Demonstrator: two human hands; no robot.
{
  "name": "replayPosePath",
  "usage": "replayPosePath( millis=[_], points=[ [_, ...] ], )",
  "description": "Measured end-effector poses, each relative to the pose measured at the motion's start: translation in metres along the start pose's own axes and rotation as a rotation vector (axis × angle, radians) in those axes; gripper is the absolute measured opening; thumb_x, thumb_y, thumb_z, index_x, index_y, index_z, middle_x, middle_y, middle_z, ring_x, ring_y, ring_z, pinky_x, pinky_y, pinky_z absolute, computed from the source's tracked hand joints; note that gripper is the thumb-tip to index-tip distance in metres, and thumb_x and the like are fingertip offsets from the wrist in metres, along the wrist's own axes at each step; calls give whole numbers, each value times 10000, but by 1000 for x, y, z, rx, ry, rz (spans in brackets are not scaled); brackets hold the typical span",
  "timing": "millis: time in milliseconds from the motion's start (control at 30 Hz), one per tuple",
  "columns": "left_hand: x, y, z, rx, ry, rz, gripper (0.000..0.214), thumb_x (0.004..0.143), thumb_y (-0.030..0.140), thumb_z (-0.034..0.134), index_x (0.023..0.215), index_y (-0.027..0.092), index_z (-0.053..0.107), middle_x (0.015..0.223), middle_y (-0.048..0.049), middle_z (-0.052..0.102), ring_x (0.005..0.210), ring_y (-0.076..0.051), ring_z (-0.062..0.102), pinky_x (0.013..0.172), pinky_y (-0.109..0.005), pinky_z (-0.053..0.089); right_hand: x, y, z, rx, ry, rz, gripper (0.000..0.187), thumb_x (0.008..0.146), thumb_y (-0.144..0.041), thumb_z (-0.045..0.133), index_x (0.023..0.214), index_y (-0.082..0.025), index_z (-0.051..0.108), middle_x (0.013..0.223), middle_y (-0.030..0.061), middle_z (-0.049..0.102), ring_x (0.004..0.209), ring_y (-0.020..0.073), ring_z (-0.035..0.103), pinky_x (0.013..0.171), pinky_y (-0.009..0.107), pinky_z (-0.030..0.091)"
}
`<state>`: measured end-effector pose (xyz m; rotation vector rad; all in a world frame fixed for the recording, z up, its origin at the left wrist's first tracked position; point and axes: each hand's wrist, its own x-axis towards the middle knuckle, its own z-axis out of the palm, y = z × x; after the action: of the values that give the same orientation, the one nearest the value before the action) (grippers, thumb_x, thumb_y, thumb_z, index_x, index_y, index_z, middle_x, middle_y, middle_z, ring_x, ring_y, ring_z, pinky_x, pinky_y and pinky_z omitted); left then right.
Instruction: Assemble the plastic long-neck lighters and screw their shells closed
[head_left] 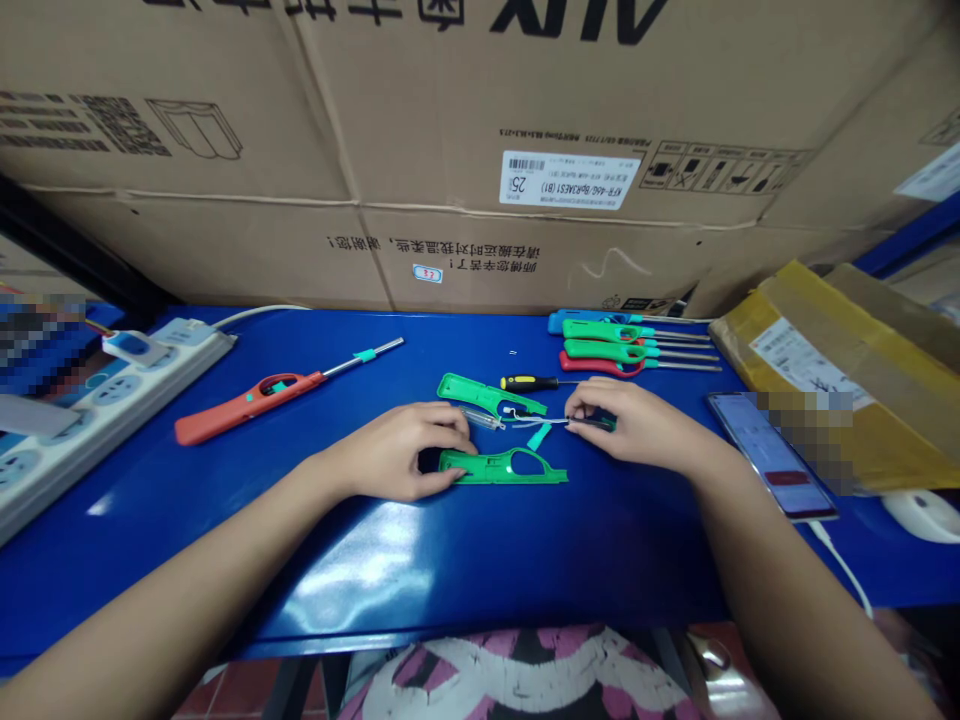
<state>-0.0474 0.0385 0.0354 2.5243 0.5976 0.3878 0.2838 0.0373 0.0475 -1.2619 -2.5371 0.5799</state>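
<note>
My left hand point(401, 452) rests on the blue table point(480, 560), fingers curled round the left end of a green lighter half-shell point(510, 467). A second green half-shell point(487, 394) lies just behind it. My right hand point(637, 425) is closed in a pinch on a thin metal tube and inner part point(525, 420) that runs between the two hands. Close to that tube lies a small teal piece point(538, 436). A black-and-yellow screwdriver point(534, 382) sits behind the shells.
A whole red long-nose lighter point(259, 398) lies at the left. Several assembled lighters point(626, 345) lie at the back right. A power strip point(105, 390) is at far left, a phone point(769, 452) and a yellow parcel point(840, 370) at right. Big cardboard boxes point(465, 150) stand behind.
</note>
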Motion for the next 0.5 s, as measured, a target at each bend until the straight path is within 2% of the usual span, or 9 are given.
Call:
replayPosePath(
  millis=[133,233,333,433,500],
  points=[
    [0,-1,2,-5,-2,2,262,899,239,616,1129,190,731,1056,-87,688,966,-215,665,893,-357,550,-1,-1,1,56,19,-4,40,907,-233,595,887,-203,612,878,42,657,828,183,601,755,311,475],
    [1,-4,5,15,49,22,245,943,264,589,1133,189,724,1051,-86,699,977,-211,669,887,-345,547,-1,1,3,59,23,3,40,908,-232,594,883,-202,601,881,43,650,833,186,597,762,318,479],
    [2,-7,9,103,181,-1,232,979,241,548,1125,196,722,1062,-82,704,987,-208,653,900,-355,527,0,4,3,-18,9,-12,20,894,-211,609,912,-203,613,920,56,647,873,211,595,787,351,482],
    [3,-11,12,188,353,-88,229,978,233,556,1137,196,717,1080,-87,688,968,-213,618,891,-374,509,1,3,3,-64,71,-79,123,898,-203,618,1020,-213,629,1025,80,643,1026,253,579,891,402,479],
    [4,-14,14,207,406,-141,223,974,252,576,1137,193,717,1097,-90,676,973,-218,599,892,-383,501,1,-3,4,-44,103,-125,129,922,-204,599,1044,-223,637,1042,80,635,1060,248,569,925,405,478]
  ],
)
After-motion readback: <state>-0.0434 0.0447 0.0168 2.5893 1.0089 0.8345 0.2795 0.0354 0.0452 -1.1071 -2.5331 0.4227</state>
